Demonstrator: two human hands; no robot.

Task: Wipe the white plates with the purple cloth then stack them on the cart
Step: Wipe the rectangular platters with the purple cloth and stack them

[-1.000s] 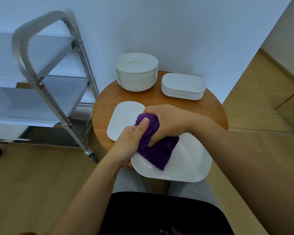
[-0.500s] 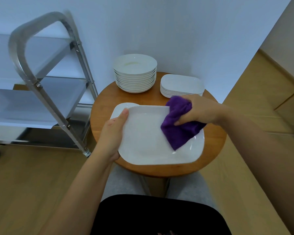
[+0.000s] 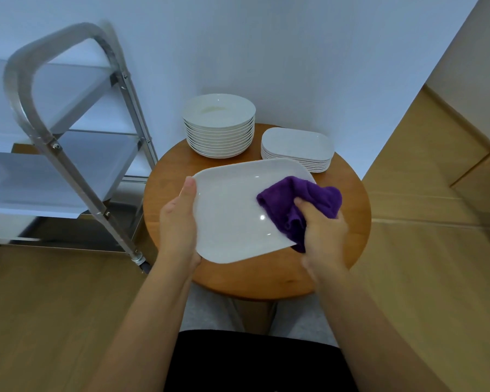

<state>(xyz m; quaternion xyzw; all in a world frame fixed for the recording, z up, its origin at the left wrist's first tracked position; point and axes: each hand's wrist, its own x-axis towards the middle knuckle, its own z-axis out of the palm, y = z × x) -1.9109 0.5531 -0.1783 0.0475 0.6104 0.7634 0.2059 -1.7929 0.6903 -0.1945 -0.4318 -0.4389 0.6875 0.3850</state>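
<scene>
Plate: white, rounded-rectangular, held tilted above the round wooden desk. Left hand: grasping the plate's left edge, thumb on the rim. Right hand: clenched round the purple cloth, which lies bunched on the plate's right side and wraps over its right edge. Round plates: one stack at the desk's back, near the wall. Rectangular plates: one stack just right of the round stack. Cart: metal frame, white shelves, standing left of the desk.
</scene>
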